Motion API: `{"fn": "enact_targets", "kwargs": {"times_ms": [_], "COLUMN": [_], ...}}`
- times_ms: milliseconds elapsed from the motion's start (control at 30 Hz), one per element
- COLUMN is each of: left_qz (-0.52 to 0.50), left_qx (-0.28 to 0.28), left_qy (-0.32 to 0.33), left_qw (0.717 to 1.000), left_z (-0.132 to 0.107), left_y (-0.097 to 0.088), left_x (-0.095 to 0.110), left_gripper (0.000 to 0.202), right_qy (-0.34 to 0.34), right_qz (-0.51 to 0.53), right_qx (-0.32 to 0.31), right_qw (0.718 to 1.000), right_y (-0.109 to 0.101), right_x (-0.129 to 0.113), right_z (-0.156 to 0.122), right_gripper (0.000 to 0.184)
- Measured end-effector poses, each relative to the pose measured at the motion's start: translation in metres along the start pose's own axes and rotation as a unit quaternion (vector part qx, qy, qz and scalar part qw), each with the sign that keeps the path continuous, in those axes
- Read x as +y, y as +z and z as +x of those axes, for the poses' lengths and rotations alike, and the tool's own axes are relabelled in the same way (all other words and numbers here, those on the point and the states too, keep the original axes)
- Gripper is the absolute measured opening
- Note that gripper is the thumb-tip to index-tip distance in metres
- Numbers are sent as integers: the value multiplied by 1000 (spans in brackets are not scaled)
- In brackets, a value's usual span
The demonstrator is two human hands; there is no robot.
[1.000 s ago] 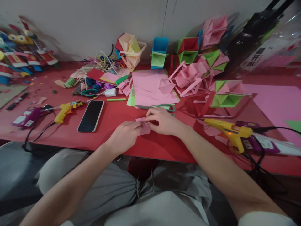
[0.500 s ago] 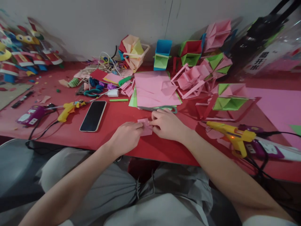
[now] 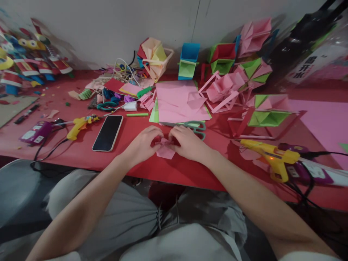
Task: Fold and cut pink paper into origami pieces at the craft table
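Observation:
A small piece of folded pink paper (image 3: 165,152) lies between my hands near the front of the red table. My left hand (image 3: 145,144) grips its left side, thumb against the paper and fingers curled over the far edge. On the opposite side, my right hand (image 3: 188,142) pinches it in the same way. The fingertips partly hide the upper part of the paper. Just beyond my right hand rest grey-green scissors (image 3: 199,127), their blades partly covered by the hand. Behind them is a stack of pink and green paper sheets (image 3: 179,103).
A phone (image 3: 108,133) and a yellow glue gun (image 3: 78,127) lie to the left. Another yellow glue gun (image 3: 272,156) with cables sits at right. Folded-paper wheels on stands, including a pink-green one (image 3: 269,110), line the back right. Paper scraps (image 3: 112,85) are heaped at back left.
Both hands have shifted their grip to the paper's far corners, with fingers more arched. The paper's lower edge now looks pointed or angled. More of the scissors' handles shows.

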State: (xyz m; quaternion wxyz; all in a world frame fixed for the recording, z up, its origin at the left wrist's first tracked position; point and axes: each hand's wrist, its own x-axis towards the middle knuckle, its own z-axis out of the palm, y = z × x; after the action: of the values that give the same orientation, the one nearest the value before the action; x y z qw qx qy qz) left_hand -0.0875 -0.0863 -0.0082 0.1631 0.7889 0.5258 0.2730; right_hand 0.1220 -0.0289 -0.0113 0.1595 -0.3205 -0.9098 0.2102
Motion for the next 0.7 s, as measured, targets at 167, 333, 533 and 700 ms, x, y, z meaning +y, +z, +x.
{"fn": "enact_targets", "kwargs": {"times_ms": [167, 333, 533, 700], "left_qz": [-58, -50, 124, 256], "left_qx": [-36, -1, 112, 5], "left_qy": [-53, -2, 110, 138], "left_qw": [996, 999, 980, 957], "left_z": [5, 7, 1, -6], "left_y": [2, -6, -6, 4], "left_x": [-6, 5, 8, 11], "left_gripper": [45, 11, 17, 16], "right_qy": [5, -53, -144, -139], "right_qz": [118, 139, 31, -51], "right_qx": [16, 108, 150, 55], "right_qw": [993, 983, 978, 987], "right_y": [-3, -9, -10, -4], "right_x": [0, -2, 2, 6], "right_z": [0, 0, 0, -2], "right_gripper": [8, 13, 19, 17]}}
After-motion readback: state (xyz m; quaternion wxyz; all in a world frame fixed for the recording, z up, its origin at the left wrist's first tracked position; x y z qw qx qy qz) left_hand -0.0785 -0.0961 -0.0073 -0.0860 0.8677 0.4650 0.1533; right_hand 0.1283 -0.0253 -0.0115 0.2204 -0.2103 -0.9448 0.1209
